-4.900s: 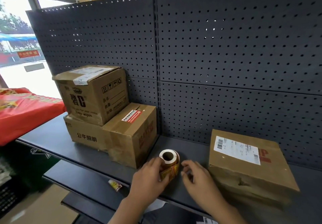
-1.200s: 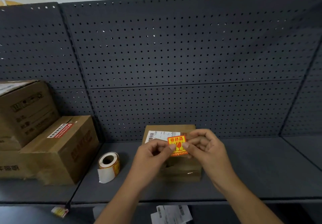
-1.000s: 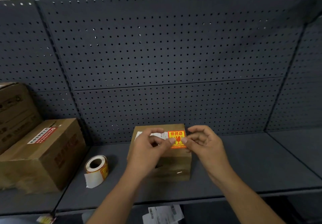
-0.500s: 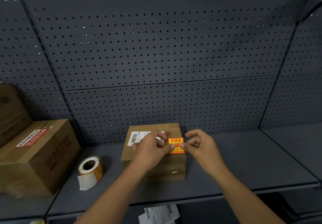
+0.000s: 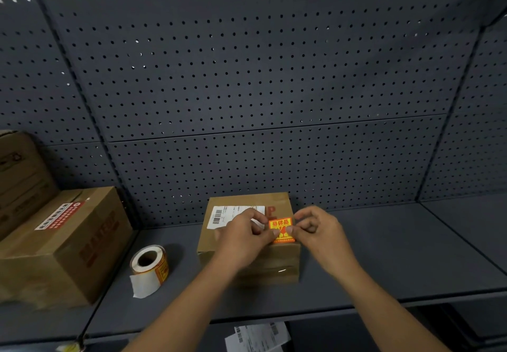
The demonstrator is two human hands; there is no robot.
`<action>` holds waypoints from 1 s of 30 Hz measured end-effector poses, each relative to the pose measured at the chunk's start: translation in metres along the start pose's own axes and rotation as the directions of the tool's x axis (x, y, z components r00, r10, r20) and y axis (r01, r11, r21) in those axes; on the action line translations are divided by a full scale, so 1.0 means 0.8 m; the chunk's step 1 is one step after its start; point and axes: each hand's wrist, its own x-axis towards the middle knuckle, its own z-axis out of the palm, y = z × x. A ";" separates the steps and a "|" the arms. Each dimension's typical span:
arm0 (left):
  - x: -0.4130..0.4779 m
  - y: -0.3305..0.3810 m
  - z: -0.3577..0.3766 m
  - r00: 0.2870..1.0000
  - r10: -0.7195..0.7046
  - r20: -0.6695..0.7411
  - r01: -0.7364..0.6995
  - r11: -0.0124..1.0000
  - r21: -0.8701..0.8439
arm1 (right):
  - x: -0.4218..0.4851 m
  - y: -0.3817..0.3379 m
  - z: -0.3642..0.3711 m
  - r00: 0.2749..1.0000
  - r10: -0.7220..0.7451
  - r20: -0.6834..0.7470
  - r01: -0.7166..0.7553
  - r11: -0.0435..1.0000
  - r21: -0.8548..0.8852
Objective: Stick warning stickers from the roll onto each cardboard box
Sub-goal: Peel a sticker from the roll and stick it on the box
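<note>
Small box point(image 5: 282, 261): a brown cardboard box standing closed on the dark grey shelf point(image 5: 384, 255), its back close to the pegboard point(image 5: 260, 77); it is the landmark for every place given below.
Shipping label point(image 5: 227, 213): white, with a barcode, stuck flat on the small box's top towards the left; the left hand hides its right end.
Sticker point(image 5: 282, 229): an orange and yellow square with red characters and a broken-glass sign, stretched between the two hands over the front right part of the small box's top. Whether it already touches the cardboard cannot be told.
Left hand point(image 5: 244, 238): above the small box's top, thumb and forefinger pinching the sticker's left edge, the other fingers curled in.
Right hand point(image 5: 321, 231): at the small box's right front corner, thumb and forefinger pinching the sticker's right edge, the remaining fingers bent and apart from the sticker.
Roll point(image 5: 149, 264): on the shelf to the left of the small box, apart from it, lying tilted so that its hollow core shows, with orange stickers on its outer turn.
Backing strip point(image 5: 144, 284): a loose white tail hanging from the roll on the side away from the small box.
Large box point(image 5: 63, 247): further left of the small box, beyond the roll, with a red-and-white label point(image 5: 59, 216) on its top.
Tall box point(image 5: 19, 176): furthest left of the small box, behind the large box, cut off by the frame edge.
Papers point(image 5: 258, 336): white printed sheets below the shelf edge, in front of the small box and lower down.
</note>
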 end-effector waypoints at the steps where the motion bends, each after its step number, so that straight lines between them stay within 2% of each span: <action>1: 0.000 -0.001 0.001 1.000 0.007 0.000 -0.007 1.000 0.002 | 0.000 0.000 0.000 1.000 0.001 0.000 -0.001 1.000 -0.003; 6: 0.002 -0.003 0.005 1.000 0.022 0.003 -0.022 1.000 0.008 | -0.001 0.003 0.003 1.000 -0.007 -0.019 0.005 0.998 -0.066; 10: -0.004 0.001 0.007 0.994 0.077 -0.075 -0.068 0.991 0.115 | 0.002 0.005 0.004 1.000 -0.015 -0.023 0.012 0.995 -0.103; 14: -0.007 0.002 0.008 0.988 0.129 -0.081 -0.115 0.981 0.159 | 0.001 0.001 0.010 0.998 -0.051 -0.038 0.044 0.985 -0.164; 17: -0.007 0.000 0.008 0.986 0.144 -0.078 -0.130 0.978 0.162 | -0.005 0.002 0.018 0.994 -0.095 -0.053 0.080 0.968 -0.238; 21: -0.009 -0.008 0.015 0.978 0.171 -0.121 -0.150 0.975 0.164 | -0.012 0.010 0.025 0.990 -0.126 -0.066 0.106 0.964 -0.245; 24: -0.012 -0.010 0.017 0.974 0.182 -0.135 -0.156 0.971 0.180 | -0.014 0.016 0.024 0.994 -0.077 -0.082 0.058 0.974 -0.218; 27: -0.011 -0.010 0.018 0.979 0.168 -0.118 -0.144 0.971 0.192 | -0.011 0.021 0.026 0.998 0.056 -0.024 -0.059 0.992 -0.112; 30: -0.007 -0.009 0.019 0.986 0.124 -0.111 -0.100 0.975 0.196 | -0.010 0.024 0.031 0.997 0.070 -0.019 -0.071 0.994 -0.079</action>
